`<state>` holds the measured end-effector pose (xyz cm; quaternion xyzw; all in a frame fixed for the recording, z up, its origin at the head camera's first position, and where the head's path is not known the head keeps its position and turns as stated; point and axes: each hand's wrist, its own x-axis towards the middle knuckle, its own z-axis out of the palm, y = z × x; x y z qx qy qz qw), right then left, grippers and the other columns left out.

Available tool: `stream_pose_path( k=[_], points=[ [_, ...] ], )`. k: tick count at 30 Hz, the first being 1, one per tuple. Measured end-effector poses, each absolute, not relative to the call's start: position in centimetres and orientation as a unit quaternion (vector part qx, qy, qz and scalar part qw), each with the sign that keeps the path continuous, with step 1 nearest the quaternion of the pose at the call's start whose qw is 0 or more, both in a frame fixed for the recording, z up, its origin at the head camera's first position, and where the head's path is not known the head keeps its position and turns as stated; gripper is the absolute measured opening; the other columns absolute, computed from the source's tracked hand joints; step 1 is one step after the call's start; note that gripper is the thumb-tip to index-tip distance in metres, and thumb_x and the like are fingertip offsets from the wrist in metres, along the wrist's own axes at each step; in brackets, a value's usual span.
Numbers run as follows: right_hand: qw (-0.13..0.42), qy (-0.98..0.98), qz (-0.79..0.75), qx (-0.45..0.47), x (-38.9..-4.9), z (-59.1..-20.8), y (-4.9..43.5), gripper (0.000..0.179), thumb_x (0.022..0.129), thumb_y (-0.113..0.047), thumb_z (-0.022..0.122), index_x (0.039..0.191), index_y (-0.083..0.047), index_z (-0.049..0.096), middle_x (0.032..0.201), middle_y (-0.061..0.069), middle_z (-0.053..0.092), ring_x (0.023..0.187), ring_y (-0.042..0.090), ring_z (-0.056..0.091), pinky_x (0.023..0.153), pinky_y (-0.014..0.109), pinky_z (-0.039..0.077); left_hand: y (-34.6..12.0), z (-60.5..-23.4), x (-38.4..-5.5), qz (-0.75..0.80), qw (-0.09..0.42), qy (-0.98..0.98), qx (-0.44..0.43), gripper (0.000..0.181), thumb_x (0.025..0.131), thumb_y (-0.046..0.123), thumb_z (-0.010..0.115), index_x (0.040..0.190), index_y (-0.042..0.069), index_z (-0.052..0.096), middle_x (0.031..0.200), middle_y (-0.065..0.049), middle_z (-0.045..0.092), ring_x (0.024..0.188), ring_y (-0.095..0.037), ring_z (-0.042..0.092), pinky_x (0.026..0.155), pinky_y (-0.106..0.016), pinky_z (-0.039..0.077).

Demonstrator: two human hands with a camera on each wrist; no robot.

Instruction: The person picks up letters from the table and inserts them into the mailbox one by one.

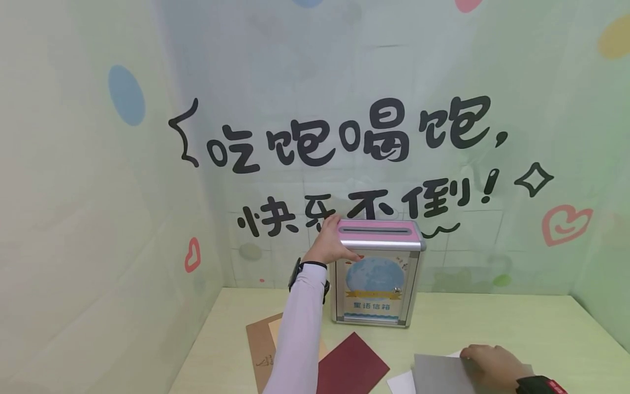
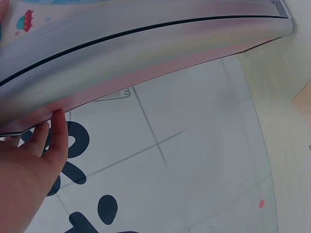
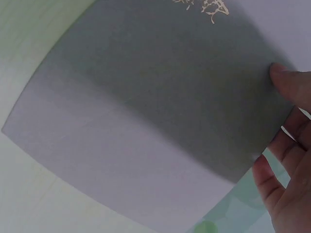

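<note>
A letter box point(image 1: 379, 235) with a pink slotted top, silver frame and blue planet picture stands upright at the back of the table. My left hand point(image 1: 328, 243) grips its upper left side, thumb on the front, fingers behind. In the left wrist view, the fingertips of the left hand point(image 2: 36, 160) touch the pink and silver edge of the box point(image 2: 146, 63). At the lower right, my right hand point(image 1: 494, 364) pinches the edge of a grey envelope point(image 1: 438, 375). The right wrist view shows a gold branch print on the grey envelope point(image 3: 146, 97), the thumb lying over it.
A dark red envelope point(image 1: 351, 364) lies in front of the box. Left of it are a brown envelope point(image 1: 259, 342) and a light orange one point(image 1: 274, 330), partly hidden by the left sleeve. A white sheet point(image 1: 402, 383) shows under the grey envelope. Printed walls enclose the table point(image 1: 492, 317).
</note>
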<state>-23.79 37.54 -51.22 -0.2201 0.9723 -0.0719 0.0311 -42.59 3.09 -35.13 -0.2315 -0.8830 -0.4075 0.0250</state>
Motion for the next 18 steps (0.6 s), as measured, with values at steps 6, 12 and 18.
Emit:
stream_pose_path(
  k=[6, 12, 18],
  points=[
    [0.020, 0.964, -0.091, -0.248, -23.8, -50.2, 38.2, 0.020, 0.073, 0.001, 0.067, 0.090, -0.008, 0.062, 0.085, 0.003, 0.063, 0.077, 0.015, 0.060, 0.063, 0.032, 0.049, 3.1, -35.2, -42.6, -0.407, 0.026, -0.883, -0.233, 0.109, 0.051, 0.020, 0.088, 0.140, 0.006, 0.026, 0.145, -0.009, 0.023, 0.115, -0.025, 0.041, 0.097, -0.037, 0.038],
    [0.014, 0.965, -0.103, -0.243, -24.1, -49.3, 38.4, 0.022, 0.076, 0.006, 0.062, 0.087, -0.012, 0.059, 0.080, -0.001, 0.062, 0.070, 0.009, 0.057, 0.057, 0.030, 0.046, 3.1, -35.2, -42.7, -0.410, 0.028, -0.882, -0.231, 0.110, 0.051, 0.019, 0.088, 0.140, 0.006, 0.026, 0.145, -0.008, 0.023, 0.115, -0.025, 0.041, 0.097, -0.037, 0.037],
    [-0.002, 0.958, -0.128, -0.256, -24.3, -48.0, 38.2, 0.024, 0.075, 0.010, 0.059, 0.084, -0.012, 0.057, 0.074, -0.009, 0.056, 0.062, 0.000, 0.044, 0.053, 0.026, 0.040, 3.2, -35.2, -42.7, -0.412, 0.029, -0.882, -0.230, 0.109, 0.051, 0.019, 0.088, 0.140, 0.006, 0.026, 0.144, -0.008, 0.024, 0.114, -0.024, 0.042, 0.097, -0.036, 0.038]
  ],
)
